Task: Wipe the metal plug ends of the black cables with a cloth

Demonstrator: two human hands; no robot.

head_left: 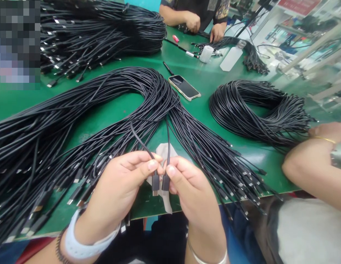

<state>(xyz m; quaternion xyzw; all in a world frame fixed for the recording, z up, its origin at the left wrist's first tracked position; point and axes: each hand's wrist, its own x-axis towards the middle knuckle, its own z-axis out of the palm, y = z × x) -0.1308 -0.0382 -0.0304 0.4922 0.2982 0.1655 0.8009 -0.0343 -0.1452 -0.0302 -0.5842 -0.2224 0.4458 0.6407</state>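
From my feed, the phone (184, 87) lies on the tabletop (137, 102), left of the coiled cables (228, 106), before the bottle (232, 58).

Satin black cables (156, 84), glossy green tabletop (197, 110)

On my feed, smooth plastic-looking sheathing covers the cables, with shiny metal connector tips (155, 193) at 6 o'clock; I see a frosted plastic bottle (232, 58) and glassy phone (184, 87) towards 1, a smooth, rubbery-looking wristband (85, 245) at 7
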